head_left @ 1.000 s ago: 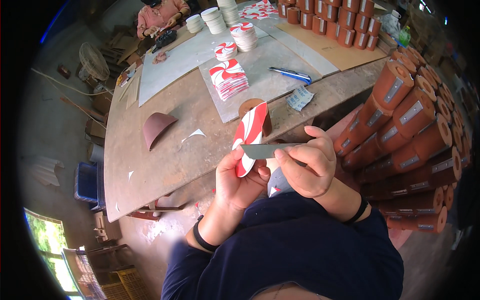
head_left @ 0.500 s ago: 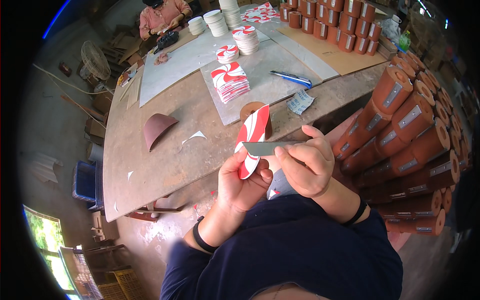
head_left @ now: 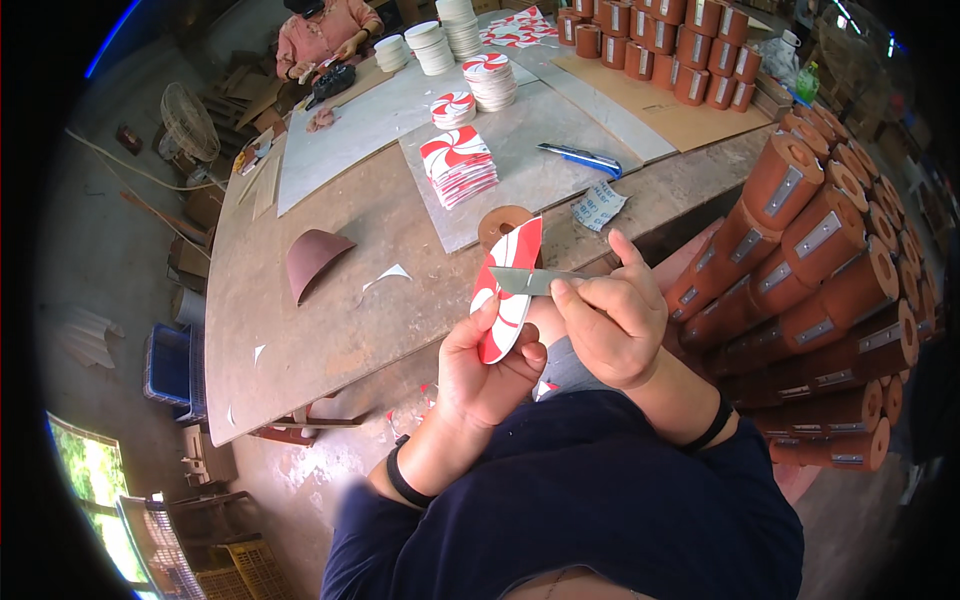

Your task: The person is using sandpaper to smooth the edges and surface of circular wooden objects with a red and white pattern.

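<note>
My left hand (head_left: 472,372) pinches a disc (head_left: 512,318) with a red-and-white swirl face, tilted on edge, near the table's front edge. Between the thumb and fingers of my right hand (head_left: 618,328) is a flat grey metal blade (head_left: 530,282), which lies across the swirl face above my left thumb. Its pointed end is toward the left. Just behind the disc stands a brown cylinder (head_left: 497,222), partly hidden by it. Farther back are a stack of square swirl sheets (head_left: 460,175) and a blue utility knife (head_left: 585,158).
Brown cylinders (head_left: 800,250) with metal plates are piled high at my right; more (head_left: 690,50) stand at the back. White disc stacks (head_left: 432,50) stand on the table (head_left: 350,340). Curved brown sandpaper (head_left: 316,262) and white scraps (head_left: 392,274) lie left. A person (head_left: 325,40) sits opposite.
My right hand has shifted the blade slightly up the disc's face, away from my left thumb. The disc stays in my left hand, turned slightly.
</note>
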Tool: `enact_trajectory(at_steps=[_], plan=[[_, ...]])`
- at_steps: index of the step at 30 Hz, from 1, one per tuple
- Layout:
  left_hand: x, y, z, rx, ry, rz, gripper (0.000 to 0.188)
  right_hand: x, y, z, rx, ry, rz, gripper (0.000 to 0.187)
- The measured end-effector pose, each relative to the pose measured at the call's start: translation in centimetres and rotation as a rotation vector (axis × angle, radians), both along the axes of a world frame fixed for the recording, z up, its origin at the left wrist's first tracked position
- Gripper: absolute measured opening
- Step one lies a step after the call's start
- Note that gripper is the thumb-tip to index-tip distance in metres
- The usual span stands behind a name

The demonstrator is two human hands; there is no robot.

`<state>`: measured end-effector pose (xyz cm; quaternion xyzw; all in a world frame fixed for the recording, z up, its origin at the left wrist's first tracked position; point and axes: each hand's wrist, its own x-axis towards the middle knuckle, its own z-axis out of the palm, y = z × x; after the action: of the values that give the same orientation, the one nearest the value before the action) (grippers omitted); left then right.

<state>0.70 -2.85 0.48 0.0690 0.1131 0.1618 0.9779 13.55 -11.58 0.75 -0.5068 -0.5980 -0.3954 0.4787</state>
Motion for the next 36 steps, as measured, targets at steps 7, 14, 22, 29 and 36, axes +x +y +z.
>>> enact_trajectory(at_steps=[7,14,22,29,36], plan=[[-0.01,-0.02,0.04,0.029,-0.021,-0.009,0.013,-0.33,-0.56,0.52,0.001,-0.003,0.014,0.016],[-0.15,-0.2,0.29,0.07,0.019,0.021,0.014,-0.34,-0.66,0.85,-0.011,0.009,0.028,0.021],[-0.15,-0.4,0.24,0.145,0.066,0.022,0.024,-0.2,-0.76,0.9,-0.015,0.079,0.064,0.027],[-0.11,-0.43,0.27,0.195,0.106,0.041,0.024,-0.33,-0.9,1.11,-0.031,0.109,0.077,0.027],[-0.06,-0.69,0.71,0.203,0.121,0.035,0.025,-0.32,-0.67,1.08,-0.005,0.111,0.055,0.026]])
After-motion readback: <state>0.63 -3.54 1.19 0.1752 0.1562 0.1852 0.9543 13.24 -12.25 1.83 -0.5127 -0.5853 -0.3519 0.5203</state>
